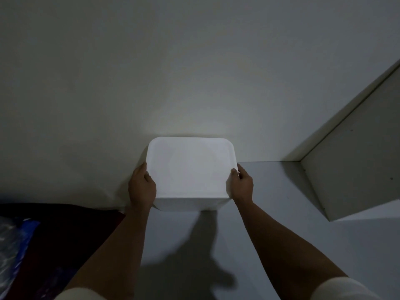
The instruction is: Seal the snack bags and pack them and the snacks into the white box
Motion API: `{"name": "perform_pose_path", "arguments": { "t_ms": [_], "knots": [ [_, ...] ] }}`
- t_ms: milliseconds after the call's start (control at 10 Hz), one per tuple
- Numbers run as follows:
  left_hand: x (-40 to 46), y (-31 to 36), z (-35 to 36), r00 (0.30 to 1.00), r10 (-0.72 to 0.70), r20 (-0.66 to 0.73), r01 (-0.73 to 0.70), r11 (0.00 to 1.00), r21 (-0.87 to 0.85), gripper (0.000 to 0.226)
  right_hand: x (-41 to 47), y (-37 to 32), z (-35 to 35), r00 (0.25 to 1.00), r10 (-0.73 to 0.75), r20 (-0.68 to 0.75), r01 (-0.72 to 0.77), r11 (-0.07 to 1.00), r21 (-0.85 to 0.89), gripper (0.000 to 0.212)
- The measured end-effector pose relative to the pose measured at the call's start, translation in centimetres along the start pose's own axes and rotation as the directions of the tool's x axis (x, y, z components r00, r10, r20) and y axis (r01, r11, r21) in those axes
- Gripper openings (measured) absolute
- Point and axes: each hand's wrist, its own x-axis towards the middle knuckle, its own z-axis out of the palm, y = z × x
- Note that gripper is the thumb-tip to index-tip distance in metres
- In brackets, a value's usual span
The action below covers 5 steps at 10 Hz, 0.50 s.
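The white box stands against the wall, its lid closed and its rounded top facing me. My left hand grips its left side, fingers wrapped down the wall. On the opposite side my right hand holds the box, thumb on the lid's edge. No snack bags or snacks show outside the box; its inside is hidden by the lid.
A pale wall rises right behind the box. A white cabinet panel juts in at the right. A dark red cloth and crinkled blue and clear plastic lie at the lower left. The floor is light grey.
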Motion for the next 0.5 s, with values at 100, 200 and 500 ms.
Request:
{"name": "perform_pose_path", "arguments": {
  "t_ms": [100, 200, 500],
  "knots": [
    [0.1, 0.1, 0.0, 0.999, 0.024, 0.040, -0.027, 0.998, 0.056, 0.043, 0.0, -0.5, -0.1, 0.998, -0.057, 0.030, 0.060, 0.992, -0.114, 0.045],
    [0.3, 0.7, -0.4, 0.992, 0.039, 0.123, -0.061, 0.982, 0.181, 0.048, -0.1, -1.4, -0.6, 0.993, -0.082, 0.089, 0.103, 0.957, -0.272, 0.049],
    [-0.3, 6.9, -0.7, 0.950, 0.060, 0.307, -0.162, 0.934, 0.319, 0.072, 1.6, -5.3, -4.2, 0.951, 0.023, 0.307, 0.169, 0.795, -0.583, 0.051]
  ]
}}
